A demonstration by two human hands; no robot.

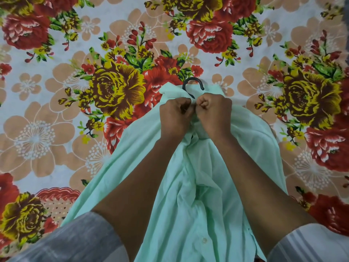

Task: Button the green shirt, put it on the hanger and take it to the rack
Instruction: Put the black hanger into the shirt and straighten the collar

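- Green shirt [198, 195] lay on the floral bedsheet [56, 110], collar end just below the hanger hook [192, 86].
- My left hand [174, 118] and right hand [214, 114] each pinched collar fabric, touching.
- Best: keep edges taut, push button through squarely.

Floral bedsheet [56, 114] is filling nearly the whole view: pale ground, large red and yellow roses, tan blossoms, green leaves. Cloth is lying mostly flat, lightly creased. Even, soft light is falling across it. A dark grey patch is showing at the upper right edge.
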